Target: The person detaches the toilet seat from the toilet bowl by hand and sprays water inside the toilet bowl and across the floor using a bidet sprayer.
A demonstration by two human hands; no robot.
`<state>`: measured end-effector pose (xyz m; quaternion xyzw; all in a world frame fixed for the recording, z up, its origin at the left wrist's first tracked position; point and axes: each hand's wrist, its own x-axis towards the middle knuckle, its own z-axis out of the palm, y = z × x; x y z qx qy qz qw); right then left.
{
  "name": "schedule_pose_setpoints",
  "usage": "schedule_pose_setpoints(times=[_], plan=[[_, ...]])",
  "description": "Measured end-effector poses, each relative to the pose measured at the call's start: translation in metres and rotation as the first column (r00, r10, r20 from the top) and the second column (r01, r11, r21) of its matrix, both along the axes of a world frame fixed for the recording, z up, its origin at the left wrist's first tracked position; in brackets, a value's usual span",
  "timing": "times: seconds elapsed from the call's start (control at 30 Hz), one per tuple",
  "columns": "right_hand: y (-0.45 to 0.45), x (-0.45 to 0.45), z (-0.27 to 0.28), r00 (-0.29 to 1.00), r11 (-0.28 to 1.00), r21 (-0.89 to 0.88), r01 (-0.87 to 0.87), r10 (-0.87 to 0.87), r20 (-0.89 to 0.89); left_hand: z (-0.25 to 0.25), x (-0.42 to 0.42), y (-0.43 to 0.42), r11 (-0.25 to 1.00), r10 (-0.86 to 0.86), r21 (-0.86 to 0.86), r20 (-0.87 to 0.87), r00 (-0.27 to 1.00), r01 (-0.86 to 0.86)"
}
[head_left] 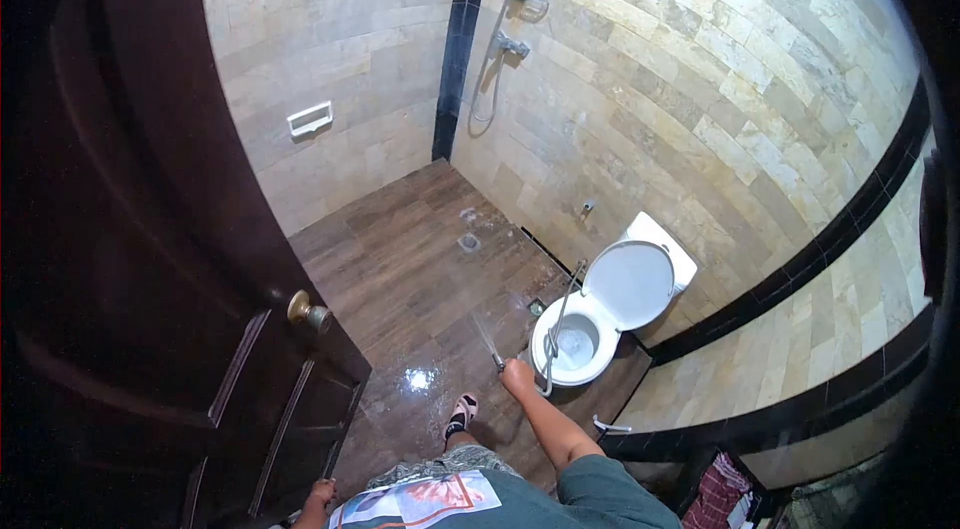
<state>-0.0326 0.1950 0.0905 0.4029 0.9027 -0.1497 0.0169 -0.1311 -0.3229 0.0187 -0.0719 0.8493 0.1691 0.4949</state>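
Note:
My right hand (517, 378) is closed around a bidet sprayer (499, 362), held out over the floor left of the toilet. A thin stream of water (484, 333) leaves its head towards the wet tiles. Its grey hose (556, 334) passes across the open toilet (603, 365), whose lid is raised. Low in the view, my left hand (322, 492) is by the lower edge of the dark wooden door (140, 259). Its fingers look curled, and I cannot make out what, if anything, is in them.
The brown floor (385, 254) is wet, with a drain (468, 243) towards the corner. A shower set (512, 47) hangs on the tiled wall. A white soap holder (310, 119) is on the left wall. The door's knob (308, 312) juts out. Red cloth (718, 494) lies lower right.

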Motion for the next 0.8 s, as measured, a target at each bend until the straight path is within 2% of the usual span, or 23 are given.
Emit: schedule_pose_setpoints(times=[0.13,0.2,0.23,0.33,0.4,0.47,0.5,0.57,0.73,0.8], plan=[[0.025,-0.023,-0.012,1.000,0.991,-0.131,0.022,-0.020,0.015,-0.105,-0.005,-0.009,0.994,0.103,0.049,-0.037,0.994,-0.101],[0.036,-0.034,-0.004,0.999,0.987,-0.156,0.028,-0.024,0.027,-0.120,-0.022,0.002,0.976,-0.135,0.180,0.058,0.989,0.123],[0.045,-0.040,-0.008,0.999,0.986,-0.162,0.028,-0.025,0.020,-0.120,-0.029,0.014,0.977,-0.136,0.174,0.050,0.989,0.125],[0.067,-0.048,-0.020,0.999,0.979,-0.203,0.032,-0.027,0.028,-0.086,-0.036,0.075,0.983,0.154,0.096,0.010,0.988,-0.154],[0.083,-0.054,-0.016,0.999,0.973,-0.229,0.033,-0.034,-0.002,-0.047,-0.044,0.122,0.977,0.207,0.051,-0.001,0.978,-0.206],[0.101,-0.060,-0.009,0.995,0.958,-0.270,0.093,-0.099,-0.008,-0.024,-0.054,0.158,0.926,0.306,0.266,-0.118,0.945,-0.267],[0.111,-0.062,-0.007,0.986,0.940,-0.301,0.158,-0.167,-0.002,-0.004,-0.061,0.180,0.931,0.297,0.258,-0.127,0.946,-0.258],[0.130,-0.062,-0.007,0.970,0.922,-0.325,0.211,-0.238,-0.046,0.032,-0.072,0.217,0.965,0.108,0.251,-0.111,0.988,-0.077],[0.167,-0.044,-0.010,0.891,0.884,-0.327,0.335,-0.410,-0.197,0.041,-0.091,0.258,0.979,-0.026,0.195,-0.141,0.990,0.053],[0.175,-0.036,-0.005,0.866,0.852,-0.338,0.400,-0.472,-0.165,0.033,-0.097,0.260,0.982,-0.074,0.161,-0.136,0.988,0.096]])
